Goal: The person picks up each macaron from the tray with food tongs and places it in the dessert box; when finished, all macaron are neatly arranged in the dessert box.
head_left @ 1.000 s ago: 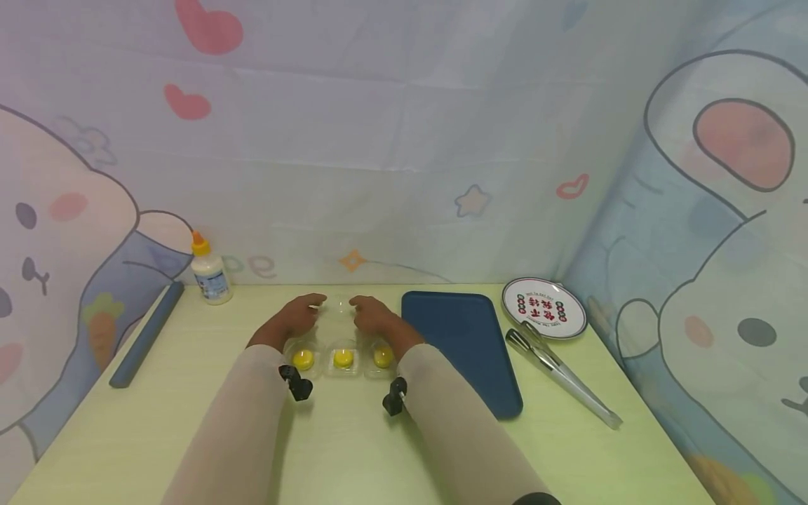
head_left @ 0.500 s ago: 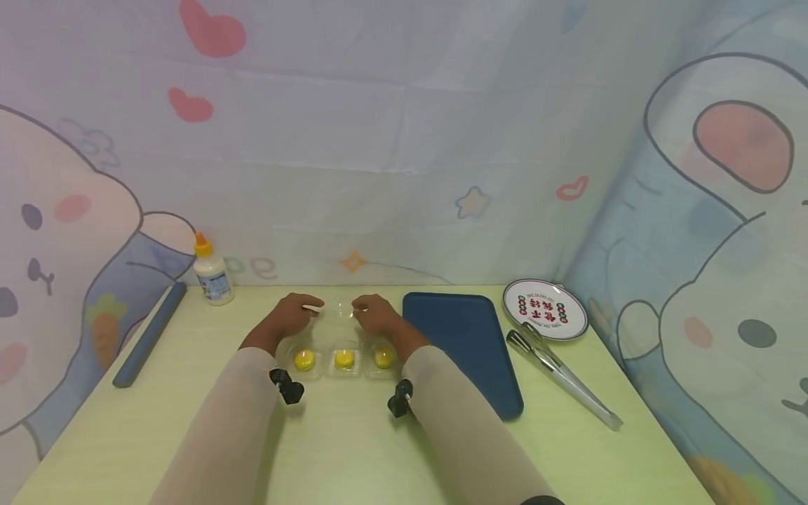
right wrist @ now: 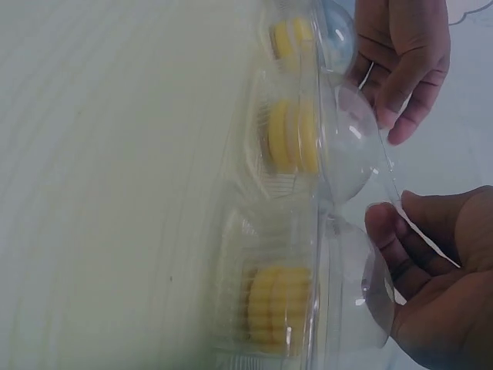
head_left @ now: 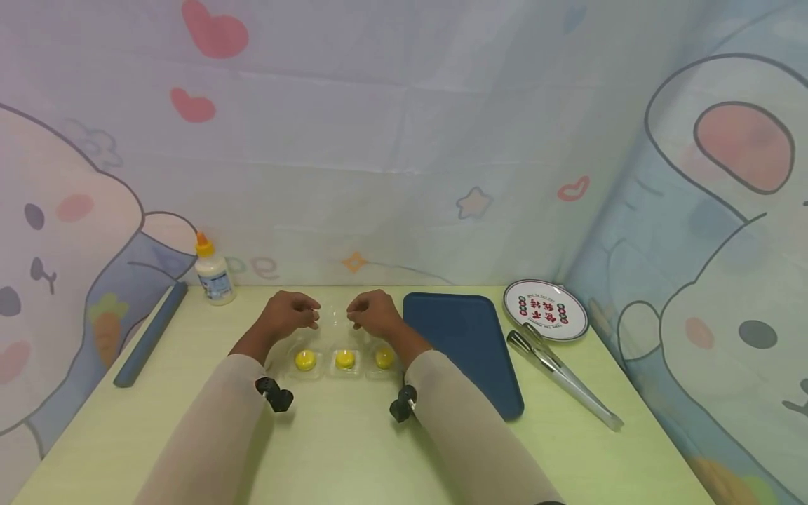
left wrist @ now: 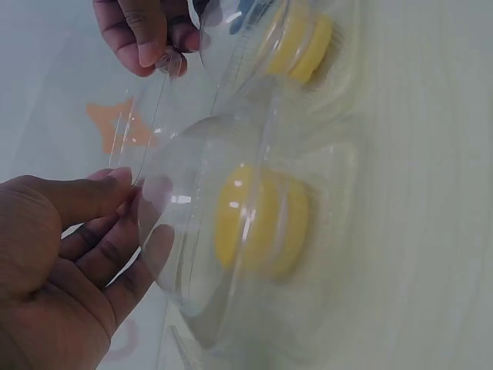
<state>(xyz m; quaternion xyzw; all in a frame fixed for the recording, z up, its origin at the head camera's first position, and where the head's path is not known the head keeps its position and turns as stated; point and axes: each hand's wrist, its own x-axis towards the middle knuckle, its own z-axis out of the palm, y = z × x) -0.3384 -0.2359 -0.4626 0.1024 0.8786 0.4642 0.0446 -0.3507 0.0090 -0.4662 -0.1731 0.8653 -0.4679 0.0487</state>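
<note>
Three yellow macarons, one of them the middle macaron [head_left: 344,359], sit in a row in clear plastic compartments on the table. A clear domed plastic lid [left wrist: 185,223] stands over the macarons in both wrist views. My left hand [head_left: 287,314] pinches the lid's far edge between thumb and fingers, seen close in the left wrist view. To its right, my right hand [head_left: 376,313] pinches the same edge, its thumb and fingertip meeting there in the right wrist view. The right macaron [head_left: 384,358] is partly behind my right wrist. Transparency makes the lid's outline faint from the head.
A dark blue tray [head_left: 463,351] lies right of my right forearm. Beyond it are metal tongs [head_left: 564,375] and a white plate [head_left: 536,328] with red lettering. A glue bottle [head_left: 214,278] and a grey-blue bar [head_left: 151,335] are at the left. A patterned curtain [head_left: 404,140] hangs behind.
My left hand and forearm have shifted left, widening the gap between my hands. My right hand has moved only slightly. The macarons, tray, plate and tongs keep their places.
</note>
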